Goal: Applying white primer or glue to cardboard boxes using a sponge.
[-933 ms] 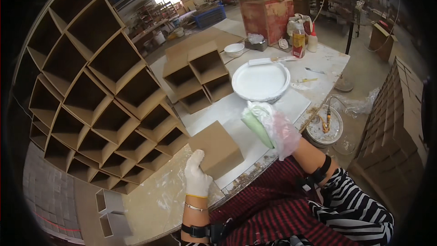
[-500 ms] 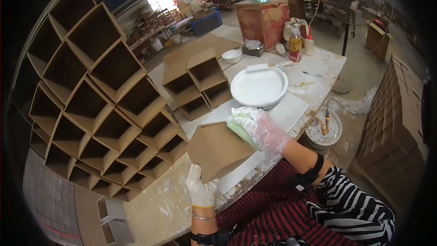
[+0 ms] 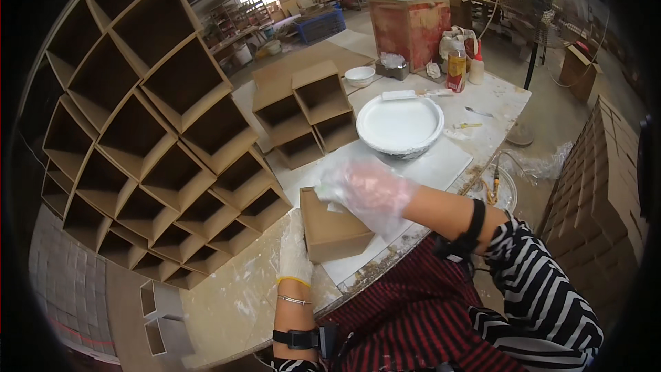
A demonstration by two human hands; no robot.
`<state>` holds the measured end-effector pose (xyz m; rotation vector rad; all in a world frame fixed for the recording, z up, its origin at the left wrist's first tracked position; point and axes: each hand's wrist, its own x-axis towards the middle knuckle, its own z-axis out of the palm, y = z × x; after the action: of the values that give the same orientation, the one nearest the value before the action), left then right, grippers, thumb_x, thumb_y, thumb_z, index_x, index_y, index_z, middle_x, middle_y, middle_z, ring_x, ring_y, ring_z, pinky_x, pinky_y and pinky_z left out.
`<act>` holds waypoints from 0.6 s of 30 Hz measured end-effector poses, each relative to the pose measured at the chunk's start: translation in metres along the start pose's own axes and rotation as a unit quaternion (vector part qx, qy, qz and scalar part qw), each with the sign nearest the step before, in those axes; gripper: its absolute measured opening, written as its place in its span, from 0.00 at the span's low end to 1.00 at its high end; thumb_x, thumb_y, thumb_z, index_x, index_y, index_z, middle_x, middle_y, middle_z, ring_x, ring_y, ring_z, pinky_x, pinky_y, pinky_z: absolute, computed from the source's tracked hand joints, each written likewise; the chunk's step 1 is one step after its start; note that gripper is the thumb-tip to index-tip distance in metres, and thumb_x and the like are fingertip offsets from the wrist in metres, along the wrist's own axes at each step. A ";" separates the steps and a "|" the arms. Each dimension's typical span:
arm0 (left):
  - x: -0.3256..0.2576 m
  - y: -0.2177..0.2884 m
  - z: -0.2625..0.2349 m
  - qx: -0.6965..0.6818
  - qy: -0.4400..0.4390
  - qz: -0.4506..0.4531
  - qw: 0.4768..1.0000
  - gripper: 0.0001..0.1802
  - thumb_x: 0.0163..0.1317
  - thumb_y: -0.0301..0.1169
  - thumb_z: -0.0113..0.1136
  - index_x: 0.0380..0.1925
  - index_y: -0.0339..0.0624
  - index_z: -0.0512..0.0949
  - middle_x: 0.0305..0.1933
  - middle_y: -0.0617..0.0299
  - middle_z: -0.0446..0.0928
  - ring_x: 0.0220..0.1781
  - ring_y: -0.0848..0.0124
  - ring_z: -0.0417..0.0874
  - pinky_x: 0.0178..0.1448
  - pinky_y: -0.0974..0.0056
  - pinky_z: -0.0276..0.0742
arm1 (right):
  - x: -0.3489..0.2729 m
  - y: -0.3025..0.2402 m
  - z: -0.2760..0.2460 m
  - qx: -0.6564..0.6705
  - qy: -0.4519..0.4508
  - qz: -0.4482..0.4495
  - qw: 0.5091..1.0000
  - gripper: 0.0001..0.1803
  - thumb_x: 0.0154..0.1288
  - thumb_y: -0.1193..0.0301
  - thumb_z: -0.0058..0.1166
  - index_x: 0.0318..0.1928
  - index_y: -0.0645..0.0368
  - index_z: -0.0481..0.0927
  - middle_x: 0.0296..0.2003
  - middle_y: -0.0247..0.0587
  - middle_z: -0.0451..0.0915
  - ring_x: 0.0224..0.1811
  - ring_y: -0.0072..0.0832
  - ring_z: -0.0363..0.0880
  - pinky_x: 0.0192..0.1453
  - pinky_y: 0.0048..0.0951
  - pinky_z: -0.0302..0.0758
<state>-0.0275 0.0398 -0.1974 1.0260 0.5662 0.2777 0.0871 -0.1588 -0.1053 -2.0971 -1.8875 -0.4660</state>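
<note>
The brown box (image 3: pixel 339 238) sat on the surface (image 3: pixel 237 296), at least partly over a white board (image 3: pixel 451 158), between the two hands. The left hand (image 3: pixel 295 244), in a white knitted glove, lay along the box's left side; its fingertips did not show clearly, so how far it had closed could not be told. The right hand (image 3: pixel 375 189), blurred inside loose clear plastic, appeared curled around a pale cloth (image 3: pixel 332 196) at the upper face of the box.

A sideways push from the right hand could have skidded or tipped the box if the left hand's support was slack, and the baggy plastic could have caught on a corner. The basin of white liquid (image 3: pixel 399 124) stood just beyond the right hand, so a wide outward swing might have jolted it and spilled some.

The surface's near edge ran close by the box, leaving scant room toward the body; joined open boxes (image 3: pixel 322 100) limited reach beyond, while barer surface lay left of the left hand
</note>
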 end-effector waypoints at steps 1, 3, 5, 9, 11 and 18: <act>0.001 -0.006 -0.002 0.019 0.019 0.004 1.000 0.26 0.78 0.48 0.57 0.62 0.38 0.78 0.57 0.57 0.83 0.55 0.67 0.85 0.56 0.61 0.84 | 0.010 -0.002 -0.002 0.006 0.014 0.012 1.000 0.20 0.65 0.71 0.57 0.57 0.57 0.84 0.60 0.49 0.82 0.62 0.47 0.81 0.65 0.43 0.80; 0.005 -0.016 -0.008 0.044 0.071 0.017 0.996 0.26 0.77 0.48 0.58 0.61 0.38 0.79 0.56 0.58 0.83 0.53 0.68 0.86 0.53 0.61 0.84 | 0.023 -0.017 -0.004 0.032 0.041 -0.001 0.999 0.17 0.67 0.69 0.56 0.54 0.57 0.84 0.55 0.49 0.83 0.57 0.47 0.83 0.61 0.44 0.81; 0.006 -0.024 -0.014 0.007 0.014 0.089 0.996 0.27 0.76 0.50 0.58 0.61 0.38 0.79 0.55 0.58 0.83 0.52 0.68 0.86 0.52 0.61 0.85 | 0.022 -0.038 -0.007 0.092 0.044 -0.053 0.993 0.14 0.70 0.67 0.54 0.51 0.58 0.84 0.49 0.50 0.84 0.50 0.47 0.85 0.55 0.44 0.82; 0.009 -0.035 -0.021 0.057 0.041 0.090 0.994 0.30 0.77 0.54 0.56 0.61 0.38 0.80 0.51 0.57 0.85 0.51 0.67 0.87 0.49 0.61 0.85 | -0.002 -0.039 -0.016 0.153 -0.039 -0.087 0.984 0.13 0.71 0.68 0.52 0.49 0.59 0.84 0.45 0.50 0.85 0.47 0.48 0.86 0.52 0.45 0.83; 0.011 -0.035 -0.022 0.065 0.049 0.093 0.992 0.29 0.77 0.53 0.55 0.60 0.38 0.81 0.51 0.57 0.85 0.50 0.67 0.87 0.49 0.62 0.85 | -0.007 -0.014 -0.018 0.093 -0.088 -0.020 0.992 0.12 0.71 0.69 0.52 0.48 0.60 0.85 0.43 0.50 0.86 0.46 0.47 0.86 0.52 0.46 0.83; 0.021 -0.037 -0.028 -0.054 0.042 0.023 0.997 0.28 0.78 0.52 0.54 0.57 0.37 0.82 0.51 0.58 0.85 0.49 0.66 0.86 0.49 0.62 0.84 | 0.020 -0.009 0.004 0.099 -0.064 0.038 0.992 0.13 0.70 0.66 0.55 0.49 0.58 0.86 0.43 0.54 0.86 0.48 0.46 0.86 0.56 0.45 0.82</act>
<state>-0.0274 0.0514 -0.2467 0.9269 0.5978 0.3897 0.0800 -0.1381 -0.1011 -2.0997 -1.8293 -0.1240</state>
